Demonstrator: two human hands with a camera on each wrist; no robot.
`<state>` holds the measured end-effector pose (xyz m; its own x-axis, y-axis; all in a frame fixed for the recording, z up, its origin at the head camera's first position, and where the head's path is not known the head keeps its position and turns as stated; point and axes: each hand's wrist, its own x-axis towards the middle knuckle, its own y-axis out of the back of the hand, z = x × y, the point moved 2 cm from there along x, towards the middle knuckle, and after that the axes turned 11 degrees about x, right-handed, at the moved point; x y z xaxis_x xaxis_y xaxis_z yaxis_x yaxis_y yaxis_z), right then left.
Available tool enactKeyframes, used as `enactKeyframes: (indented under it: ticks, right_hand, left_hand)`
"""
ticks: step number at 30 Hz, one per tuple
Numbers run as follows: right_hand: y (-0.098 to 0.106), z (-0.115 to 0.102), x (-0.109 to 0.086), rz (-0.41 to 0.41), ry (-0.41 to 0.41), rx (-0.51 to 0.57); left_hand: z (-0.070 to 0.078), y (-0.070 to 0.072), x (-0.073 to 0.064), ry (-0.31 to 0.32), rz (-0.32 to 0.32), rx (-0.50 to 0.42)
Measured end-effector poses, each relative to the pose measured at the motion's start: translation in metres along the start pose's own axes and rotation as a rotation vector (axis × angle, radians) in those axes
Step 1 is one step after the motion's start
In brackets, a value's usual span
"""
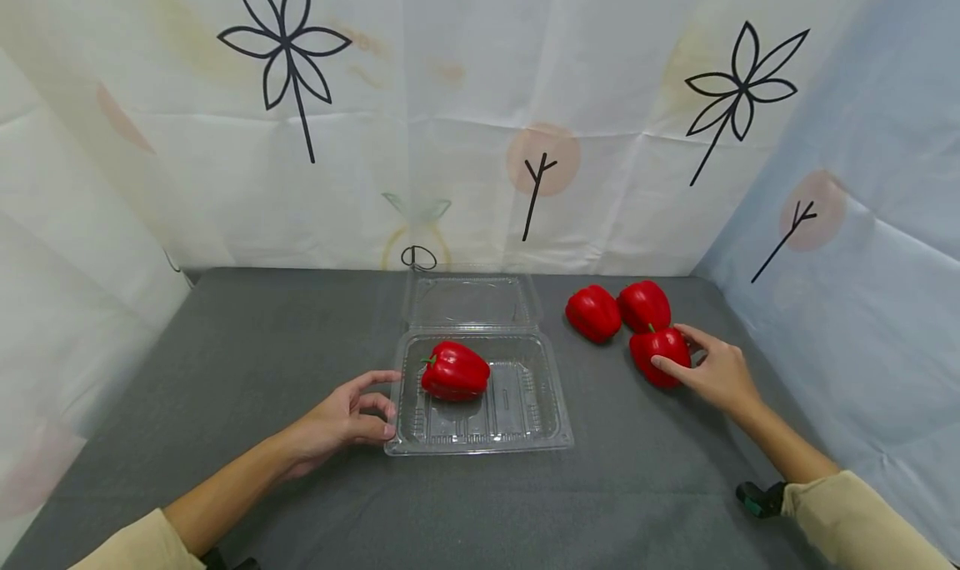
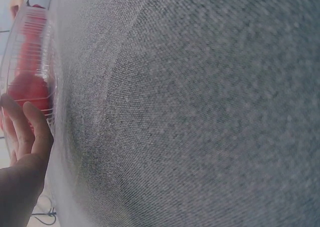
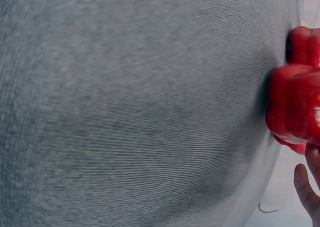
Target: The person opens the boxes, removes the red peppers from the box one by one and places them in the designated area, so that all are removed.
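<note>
A clear plastic clamshell container (image 1: 557, 416) lies with its lid folded back, and one red bell pepper (image 1: 455, 372) rests on its side inside. At the container's left rim is my left hand (image 1: 341, 424), its relaxed fingertips against the edge; the left wrist view shows these fingers (image 2: 40, 132) along the ribbed wall. To the right, my right hand (image 1: 716, 374) holds the nearest loose bell pepper (image 1: 658, 355), thumb on the front and fingers at its far right side. That pepper (image 3: 300, 104) fills the right edge of the right wrist view, fingertips right at it.
Two more red bell peppers (image 1: 593, 313) sit just behind the held one, right of the open lid (image 1: 472, 302). Grey cloth covers the table (image 1: 300, 328). Printed fabric (image 1: 465, 78) hangs at the back and both sides.
</note>
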<state>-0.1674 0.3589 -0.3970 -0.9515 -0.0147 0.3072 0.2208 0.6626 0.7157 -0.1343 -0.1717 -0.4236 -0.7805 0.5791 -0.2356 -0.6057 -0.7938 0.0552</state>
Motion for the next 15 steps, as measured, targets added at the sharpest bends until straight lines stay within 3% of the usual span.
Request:
enactKeyframes:
  ticks: [15]
  right_hand:
    - [-0.0042, 0.0052, -0.0026, -0.055, -0.025, -0.018]
  left_hand:
    - [-0.0006, -0.0005, 0.0003, 0.004, 0.007, 0.009]
